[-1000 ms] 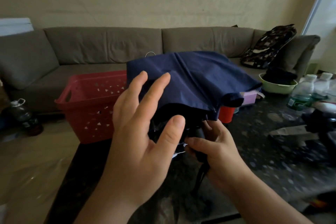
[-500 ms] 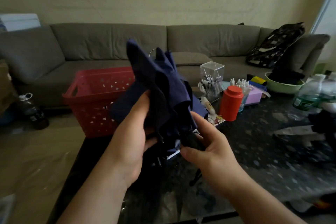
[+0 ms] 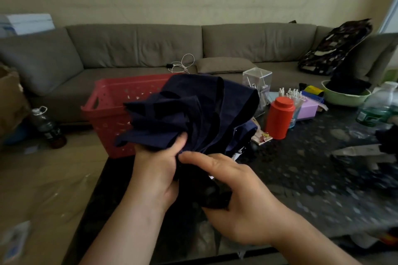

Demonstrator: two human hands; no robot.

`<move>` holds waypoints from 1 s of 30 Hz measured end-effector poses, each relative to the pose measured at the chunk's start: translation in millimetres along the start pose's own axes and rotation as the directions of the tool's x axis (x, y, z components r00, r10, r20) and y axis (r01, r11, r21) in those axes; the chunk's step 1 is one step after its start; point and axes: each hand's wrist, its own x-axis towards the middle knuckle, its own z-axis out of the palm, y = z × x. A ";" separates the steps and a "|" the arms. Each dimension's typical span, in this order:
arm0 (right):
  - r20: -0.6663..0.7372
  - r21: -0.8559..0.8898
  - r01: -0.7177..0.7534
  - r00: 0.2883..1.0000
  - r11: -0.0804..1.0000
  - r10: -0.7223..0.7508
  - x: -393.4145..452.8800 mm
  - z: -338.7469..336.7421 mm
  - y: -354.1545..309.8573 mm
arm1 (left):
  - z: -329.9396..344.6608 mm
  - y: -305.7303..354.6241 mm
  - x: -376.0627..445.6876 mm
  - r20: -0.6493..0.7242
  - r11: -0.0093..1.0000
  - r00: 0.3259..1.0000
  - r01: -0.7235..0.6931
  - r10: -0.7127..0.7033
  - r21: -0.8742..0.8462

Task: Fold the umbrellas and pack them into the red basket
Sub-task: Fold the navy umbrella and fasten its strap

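Umbrella (image 3: 193, 114): navy canopy bunched in midair above the bench's (image 3: 301, 178) near-left part, just in front of the red basket (image 3: 120, 101).
Left grip (image 3: 155, 170): clamps gathered cloth.
Right grip (image 3: 234, 196): wraps the lower, handle end.
Advice: smooth panels one way, roll tight, then strap.

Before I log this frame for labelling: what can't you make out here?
Head view only:
- Umbrella handle and strap: hidden by the cloth and both hands, left hand and right hand.
- Inside of the red basket: blocked by the umbrella.
- Bottles at the right edge: blurred, cut off.
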 end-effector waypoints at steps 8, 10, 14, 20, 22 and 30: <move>-0.440 0.168 0.164 0.895 0.972 -0.075 3.8 -35.5 0.9 | -2.1 -3.1 -1.7 0.138 0.837 0.891 -0.454 0.433 0.306; -0.531 0.098 0.146 0.844 0.984 -0.073 11.3 -43.6 -7.7 | -4.4 -5.7 0.4 0.171 0.772 0.855 -0.516 0.489 0.372; -0.498 0.000 0.023 0.867 1.000 -0.019 25.0 -51.6 -17.5 | -7.2 -11.6 -1.3 0.246 0.623 0.817 -0.562 0.522 0.544; -0.367 -0.125 -0.249 0.911 0.960 0.189 28.0 -60.6 -3.5 | -11.6 -15.0 -1.2 0.309 0.467 0.784 -0.582 0.538 0.665; -0.374 0.115 -0.263 0.882 0.958 0.286 22.9 -69.7 -2.5 | -13.3 -12.6 -1.7 0.284 0.477 0.806 -0.549 0.520 0.686; -0.320 0.532 -0.238 0.832 0.812 0.454 16.0 -81.1 -7.9 | -10.2 -11.1 -6.2 0.345 0.406 0.789 -0.573 0.509 0.712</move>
